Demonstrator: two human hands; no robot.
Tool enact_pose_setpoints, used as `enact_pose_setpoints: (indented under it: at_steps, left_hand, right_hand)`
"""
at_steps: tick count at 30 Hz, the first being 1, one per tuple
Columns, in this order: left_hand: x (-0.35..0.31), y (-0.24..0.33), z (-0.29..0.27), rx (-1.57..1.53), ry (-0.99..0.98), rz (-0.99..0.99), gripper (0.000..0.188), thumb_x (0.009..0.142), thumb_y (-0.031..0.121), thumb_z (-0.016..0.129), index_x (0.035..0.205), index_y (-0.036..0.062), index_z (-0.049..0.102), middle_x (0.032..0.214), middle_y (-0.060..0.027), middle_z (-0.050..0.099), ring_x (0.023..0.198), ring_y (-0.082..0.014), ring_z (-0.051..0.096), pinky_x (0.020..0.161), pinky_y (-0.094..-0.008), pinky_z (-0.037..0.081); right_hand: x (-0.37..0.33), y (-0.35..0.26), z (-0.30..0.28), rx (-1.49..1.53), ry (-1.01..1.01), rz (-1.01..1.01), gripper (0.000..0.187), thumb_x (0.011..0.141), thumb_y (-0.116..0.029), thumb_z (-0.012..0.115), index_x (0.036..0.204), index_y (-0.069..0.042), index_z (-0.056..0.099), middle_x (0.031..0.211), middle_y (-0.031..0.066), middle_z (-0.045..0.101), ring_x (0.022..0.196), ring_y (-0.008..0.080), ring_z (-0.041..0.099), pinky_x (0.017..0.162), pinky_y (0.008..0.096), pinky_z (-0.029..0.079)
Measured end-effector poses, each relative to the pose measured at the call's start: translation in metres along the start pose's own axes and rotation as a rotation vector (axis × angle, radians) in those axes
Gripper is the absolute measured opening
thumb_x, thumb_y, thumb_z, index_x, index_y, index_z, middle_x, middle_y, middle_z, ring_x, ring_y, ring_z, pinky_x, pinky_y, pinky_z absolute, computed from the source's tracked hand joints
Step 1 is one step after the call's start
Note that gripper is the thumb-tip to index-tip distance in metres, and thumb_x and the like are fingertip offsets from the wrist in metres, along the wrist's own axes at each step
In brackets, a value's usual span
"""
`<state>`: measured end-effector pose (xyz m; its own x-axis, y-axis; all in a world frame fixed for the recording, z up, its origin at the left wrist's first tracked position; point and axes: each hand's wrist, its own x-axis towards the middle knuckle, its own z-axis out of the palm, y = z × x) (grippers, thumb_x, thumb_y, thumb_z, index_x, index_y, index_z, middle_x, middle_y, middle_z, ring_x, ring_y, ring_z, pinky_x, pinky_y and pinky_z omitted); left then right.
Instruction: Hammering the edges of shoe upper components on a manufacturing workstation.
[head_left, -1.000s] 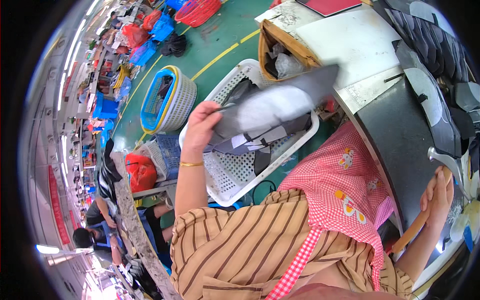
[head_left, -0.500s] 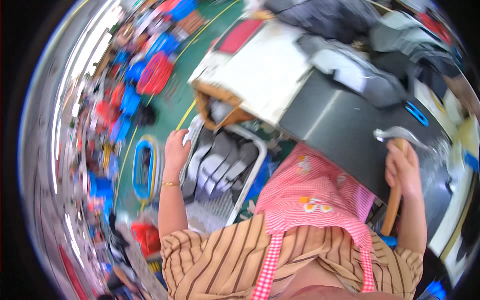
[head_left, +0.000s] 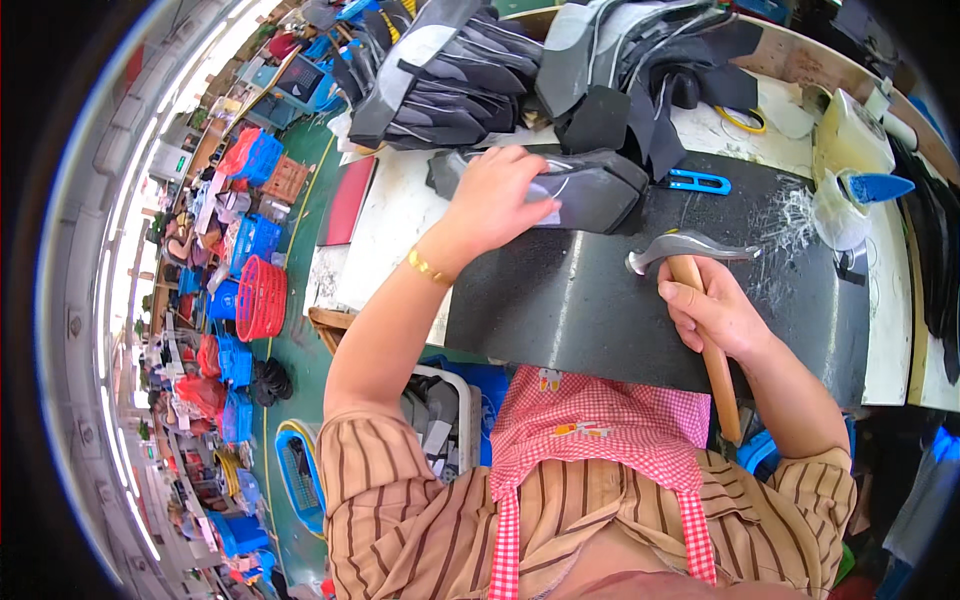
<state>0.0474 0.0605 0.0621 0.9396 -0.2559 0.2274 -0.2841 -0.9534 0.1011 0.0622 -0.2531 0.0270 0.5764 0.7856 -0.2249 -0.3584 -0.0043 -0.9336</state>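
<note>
My right hand (head_left: 708,310) is wrapped round the wooden handle of a hammer (head_left: 722,385). Its metal head is just above the black work mat (head_left: 540,300). My left hand (head_left: 495,200) reaches over a low pile of dark grey cut pieces (head_left: 595,200) with lighter patches, which look like shoe uppers. Its fingers are bent across the pile's left part, with the thumb spread away from them. Whether the fingertips grip a piece is hard to see.
Two larger heaps of dark pieces (head_left: 450,85) stand behind. A blue thread snipper (head_left: 698,181), yellow-handled scissors (head_left: 741,120) and a pot with a blue-handled brush (head_left: 845,215) lie to the right. Below the table's left side sits a white basket (head_left: 464,420) of grey pieces.
My view has swung from the basket at the left to the table. My left hand has moved from beside the basket onto the pile of pieces. The hammer stays in my right hand.
</note>
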Motion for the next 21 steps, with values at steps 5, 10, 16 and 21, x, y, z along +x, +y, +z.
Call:
enact_pose_setpoints:
  at_steps: [5, 10, 16, 21]
  left_hand:
    - [-0.034, 0.009, -0.019, -0.239, -0.001, 0.128, 0.038, 0.08, 0.013, 0.073, 0.115, 0.0022, 0.064, 0.11, -0.0152, 0.062, 0.105, -0.0345, 0.057, 0.093, -0.042, 0.045]
    - [-0.055, 0.021, -0.01, -0.143, 0.136, 0.105, 0.03, 0.081, 0.005, 0.068, 0.11, 0.0008, 0.065, 0.104, -0.0156, 0.063, 0.098, -0.0349, 0.057, 0.088, -0.0427, 0.045]
    - [-0.057, 0.026, 0.004, -0.198, 0.259, 0.023, 0.02, 0.08, 0.005, 0.069, 0.1, 0.0023, 0.069, 0.094, -0.0114, 0.065, 0.09, -0.0324, 0.058, 0.083, -0.0413, 0.046]
    - [-0.067, 0.031, 0.005, -0.224, 0.297, 0.047, 0.014, 0.081, 0.005, 0.068, 0.095, 0.0046, 0.068, 0.096, -0.0099, 0.067, 0.096, -0.0313, 0.06, 0.087, -0.0415, 0.045]
  right_hand:
    - [-0.002, -0.004, -0.006, -0.028, 0.099, 0.003, 0.025, 0.093, -0.021, 0.068, 0.101, -0.002, 0.054, 0.064, -0.0015, 0.048, 0.043, 0.0067, 0.044, 0.04, 0.0232, 0.036]
    - [-0.006, -0.035, 0.012, -0.21, 0.197, -0.07, 0.025, 0.089, -0.015, 0.071, 0.105, -0.005, 0.055, 0.078, 0.0028, 0.058, 0.056, 0.0068, 0.05, 0.05, 0.0225, 0.04]
    - [0.024, -0.084, 0.06, -1.156, 0.274, -0.543, 0.016, 0.086, -0.006, 0.062, 0.096, -0.001, 0.051, 0.089, 0.0222, 0.062, 0.082, 0.0438, 0.061, 0.072, 0.0433, 0.051]
    - [0.081, -0.055, 0.043, -1.479, 0.267, -0.498, 0.024, 0.084, -0.01, 0.061, 0.105, -0.002, 0.051, 0.086, 0.023, 0.066, 0.084, 0.0448, 0.064, 0.073, 0.0521, 0.05]
